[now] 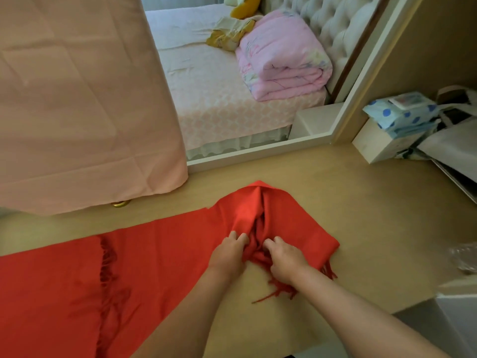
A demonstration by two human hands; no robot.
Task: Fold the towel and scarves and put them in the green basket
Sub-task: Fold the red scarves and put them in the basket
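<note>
Left hand (228,250) and right hand (285,259) both clutch bunched cloth near the fringed end of the red scarf (167,254) spread across the surface (361,228), so pulling that wad could drag the fold crooked.

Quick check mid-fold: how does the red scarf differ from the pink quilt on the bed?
The red scarf is plain with fringed ends; the pink quilt carries a faint floral print and shows no fringe. The scarf lies spread flat, bunched at one end; the quilt is folded into a thick bundle. The left hand and right hand grip the scarf; no hand touches the quilt. Both are soft fabric.
</note>
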